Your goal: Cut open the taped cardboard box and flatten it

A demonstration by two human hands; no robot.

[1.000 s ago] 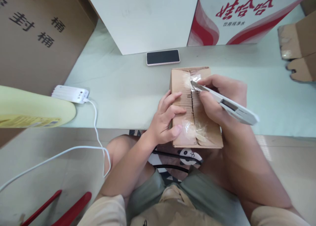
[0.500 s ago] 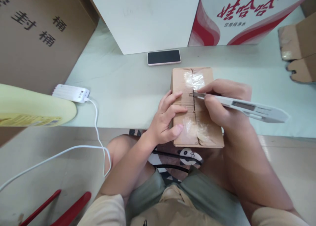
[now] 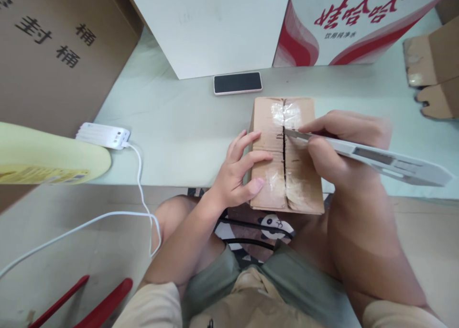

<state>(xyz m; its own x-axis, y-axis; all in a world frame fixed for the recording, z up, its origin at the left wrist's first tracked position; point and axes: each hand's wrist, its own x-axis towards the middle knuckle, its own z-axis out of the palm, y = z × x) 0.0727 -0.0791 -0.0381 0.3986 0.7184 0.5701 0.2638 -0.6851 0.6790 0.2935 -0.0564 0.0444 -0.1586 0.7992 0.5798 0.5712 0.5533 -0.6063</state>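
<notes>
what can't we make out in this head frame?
- Inside of the small cardboard box: head view, flaps only parted along the seam.
- Box's left side: covered by the left hand.
- Utility knife grip: wrapped by the right hand, which is motion-blurred.
- Brown carton: cut off by the right edge.

A pale green table (image 3: 186, 127) spans the middle of the frame. Large cardboard boxes (image 3: 53, 50) stand at upper left, a white panel (image 3: 215, 27) at top centre. Beige floor (image 3: 71, 251) fills the lower left. Lighting is even.
</notes>
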